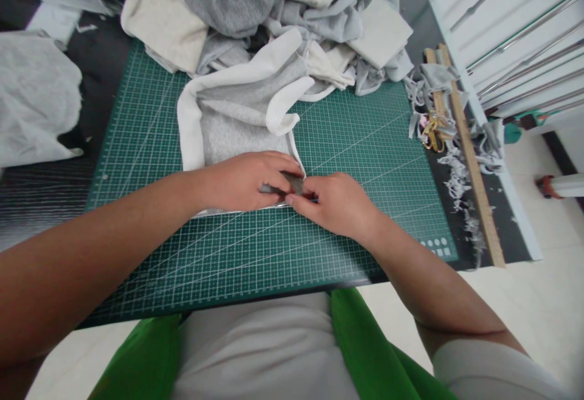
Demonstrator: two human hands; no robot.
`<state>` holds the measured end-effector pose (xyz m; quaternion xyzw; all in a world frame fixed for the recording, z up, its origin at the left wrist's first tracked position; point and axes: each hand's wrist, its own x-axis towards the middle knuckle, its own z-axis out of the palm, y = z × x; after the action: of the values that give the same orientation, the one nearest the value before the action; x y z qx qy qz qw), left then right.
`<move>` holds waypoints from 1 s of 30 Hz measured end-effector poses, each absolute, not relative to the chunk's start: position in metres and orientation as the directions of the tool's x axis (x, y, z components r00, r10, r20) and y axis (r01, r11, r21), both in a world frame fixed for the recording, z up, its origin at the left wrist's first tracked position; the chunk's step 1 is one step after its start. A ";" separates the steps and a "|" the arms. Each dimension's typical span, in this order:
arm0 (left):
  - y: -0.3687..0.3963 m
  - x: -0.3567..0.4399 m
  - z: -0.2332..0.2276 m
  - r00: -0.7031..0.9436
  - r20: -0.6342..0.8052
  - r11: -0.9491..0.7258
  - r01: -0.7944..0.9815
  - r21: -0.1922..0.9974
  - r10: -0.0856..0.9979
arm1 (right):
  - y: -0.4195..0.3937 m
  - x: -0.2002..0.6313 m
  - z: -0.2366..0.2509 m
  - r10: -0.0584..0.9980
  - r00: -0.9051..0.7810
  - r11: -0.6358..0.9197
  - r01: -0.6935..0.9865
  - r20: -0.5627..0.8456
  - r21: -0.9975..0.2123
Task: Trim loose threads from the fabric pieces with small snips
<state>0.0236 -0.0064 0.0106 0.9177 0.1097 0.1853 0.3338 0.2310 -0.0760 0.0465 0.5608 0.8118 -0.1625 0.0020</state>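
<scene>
A grey fabric piece with white edges (237, 114) lies on the green cutting mat (365, 144). My left hand (241, 180) presses flat on its lower right corner, fingers curled over a small dark grey scrap (292, 182). My right hand (335, 202) meets it from the right, its thumb and fingertips pinching the same corner and the scrap. Both hands touch each other at the fabric's edge. What lies beneath the fingers is hidden.
A heap of grey and cream fabric (283, 11) fills the far side of the mat. Wooden rulers (474, 169), gold scissors (433, 132) and fabric trimmings (460, 187) lie at the right. More grey cloth (31, 96) sits at the left. White shelving (515, 29) stands at the right.
</scene>
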 end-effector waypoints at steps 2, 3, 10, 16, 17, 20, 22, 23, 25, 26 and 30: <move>-0.005 0.023 0.010 0.909 0.273 -0.757 0.067 0.650 0.315 | -0.076 0.231 0.047 0.908 -0.372 0.317 0.910 -0.192 -0.267; -0.005 0.024 0.010 0.910 0.275 -0.759 0.063 0.648 0.310 | -0.076 0.230 0.047 0.908 -0.372 0.316 0.910 -0.194 -0.268; -0.005 0.025 0.011 0.915 0.269 -0.765 0.064 0.640 0.301 | -0.076 0.228 0.047 0.907 -0.376 0.327 0.912 -0.189 -0.247; -0.004 0.024 0.011 0.916 0.252 -0.767 0.085 0.636 0.311 | -0.078 0.226 0.046 0.913 -0.373 0.333 0.916 -0.165 -0.224; -0.004 0.024 0.011 0.917 0.253 -0.769 0.084 0.634 0.309 | -0.078 0.225 0.046 0.913 -0.375 0.337 0.916 -0.163 -0.218; -0.004 0.026 0.011 0.918 0.265 -0.773 0.067 0.630 0.295 | -0.078 0.224 0.045 0.911 -0.381 0.350 0.917 -0.156 -0.192; -0.004 0.027 0.011 0.919 0.266 -0.774 0.062 0.630 0.290 | -0.078 0.223 0.045 0.910 -0.384 0.358 0.918 -0.157 -0.172; -0.004 0.027 0.011 0.920 0.264 -0.775 0.062 0.629 0.289 | -0.077 0.222 0.044 0.911 -0.383 0.359 0.919 -0.155 -0.159; -0.003 0.026 0.011 0.922 0.258 -0.773 0.067 0.631 0.290 | -0.076 0.222 0.044 0.913 -0.378 0.359 0.923 -0.152 -0.141; -0.003 0.025 0.011 0.922 0.251 -0.770 0.075 0.633 0.296 | -0.076 0.222 0.043 0.914 -0.376 0.357 0.924 -0.151 -0.139; -0.005 0.014 0.015 0.924 0.181 -0.763 0.155 0.627 0.336 | -0.076 0.224 0.040 0.915 -0.380 0.356 0.919 -0.136 -0.173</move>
<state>0.0140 -0.0053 0.0153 0.9281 0.1322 0.1425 0.3175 0.2235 -0.0764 0.0404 0.5568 0.8233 -0.1103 0.0080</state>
